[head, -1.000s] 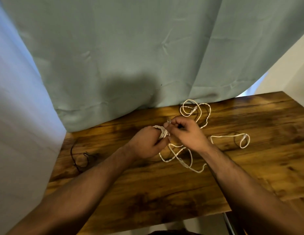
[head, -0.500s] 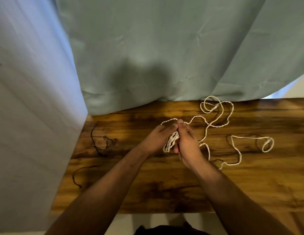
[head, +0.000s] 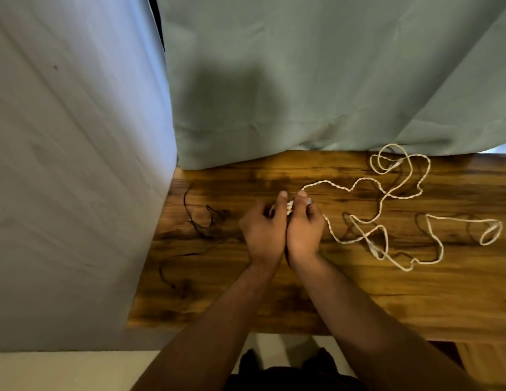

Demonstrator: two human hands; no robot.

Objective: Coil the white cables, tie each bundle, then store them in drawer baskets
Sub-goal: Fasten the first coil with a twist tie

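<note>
Coiling had barely begun: left hand (head: 263, 232) and right hand (head: 304, 230) pinched a small bundle of white cable (head: 289, 206) between them, most of it sprawled loose across the table (head: 274, 300); tying and storing remained.

It looks like a room in a home: a wooden bench (head: 359, 300) with dark, glossy grain stands against a grey-green curtain (head: 316, 80) that hangs in soft folds beyond the left hand (head: 263, 235) and right hand (head: 304, 232), its hem meeting the far edge. A pale bluish cloth (head: 71, 165) hangs to the left of the hands, and light floor (head: 76, 371) shows nearer than them. A white cable (head: 387, 193) sprawls to their right, and a thin black cord (head: 201, 221) to their left.
</note>
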